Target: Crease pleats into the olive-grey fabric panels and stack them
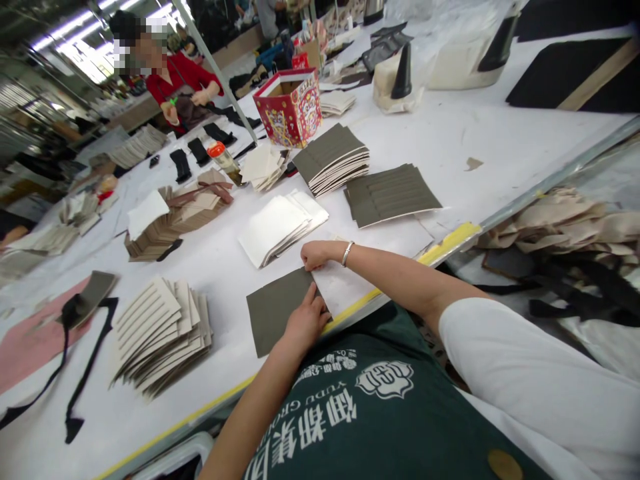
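A grey-green rectangular panel [278,308], apparently fabric or leather, lies flat on the white table in front of me. My left hand [307,316] rests on its right part, index finger stretched along the right edge and the other fingers loosely bent. At the panel's upper right corner my right hand [316,255] is closed, fingers curled down on the edge; the fingertips are hidden. Just beyond it lies a stack of white sheets [281,225]. Behind that sit a thick stack of grey-green panels [332,160] and a fanned row of similar panels [393,193].
Pale panels [163,333] are stacked left, beside black straps [93,360]. Brown pieces [180,217] lie farther back. A red box [290,110] and wrapped containers [395,83] stand behind. Yellow tape [450,241] marks the table edge. A person in red [183,83] works across the table.
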A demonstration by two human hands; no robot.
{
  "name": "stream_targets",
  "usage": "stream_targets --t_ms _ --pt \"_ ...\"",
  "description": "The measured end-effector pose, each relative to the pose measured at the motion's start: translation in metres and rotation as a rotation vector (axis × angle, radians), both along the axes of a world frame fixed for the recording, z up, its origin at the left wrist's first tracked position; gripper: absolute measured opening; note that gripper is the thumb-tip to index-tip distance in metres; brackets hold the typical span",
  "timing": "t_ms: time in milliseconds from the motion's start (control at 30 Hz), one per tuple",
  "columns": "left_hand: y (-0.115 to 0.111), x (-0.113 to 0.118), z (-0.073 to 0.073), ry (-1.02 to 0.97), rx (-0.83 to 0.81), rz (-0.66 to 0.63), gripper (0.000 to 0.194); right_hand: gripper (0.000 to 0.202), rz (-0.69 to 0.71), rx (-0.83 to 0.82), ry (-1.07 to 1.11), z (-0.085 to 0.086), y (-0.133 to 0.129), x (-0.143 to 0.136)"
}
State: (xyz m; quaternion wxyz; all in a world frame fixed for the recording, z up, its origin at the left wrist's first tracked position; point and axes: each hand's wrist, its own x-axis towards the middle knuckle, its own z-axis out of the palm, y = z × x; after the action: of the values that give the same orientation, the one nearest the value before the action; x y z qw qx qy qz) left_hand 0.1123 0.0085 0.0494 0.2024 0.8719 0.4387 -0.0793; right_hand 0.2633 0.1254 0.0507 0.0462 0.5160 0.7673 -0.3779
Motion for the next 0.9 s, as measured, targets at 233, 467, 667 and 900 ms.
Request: stream_targets --t_ms 233,467,667,900 --pt "-0.003 -0.018 -0.004 -0.213 0.065 0.017 0.013 0.039 -0.173 0.29 -0.091 0.015 -0.016 0.006" --pt "-0.052 -0.109 -0.023 -0.4 0.535 0.208 0.024 0.019 -0.181 0.476 0.289 -0.008 -0.138 -0.013" --pt "-0.076 -0.111 -0.048 -0.171 0.581 0.034 0.033 0.02 0.043 0.759 0.079 -0.04 -0.183 -0.049" --pt "-0.067 -0.108 -0.049 -0.15 0.641 0.05 0.03 0.024 0.162 0.833 -0.016 -0.041 -0.178 -0.068"
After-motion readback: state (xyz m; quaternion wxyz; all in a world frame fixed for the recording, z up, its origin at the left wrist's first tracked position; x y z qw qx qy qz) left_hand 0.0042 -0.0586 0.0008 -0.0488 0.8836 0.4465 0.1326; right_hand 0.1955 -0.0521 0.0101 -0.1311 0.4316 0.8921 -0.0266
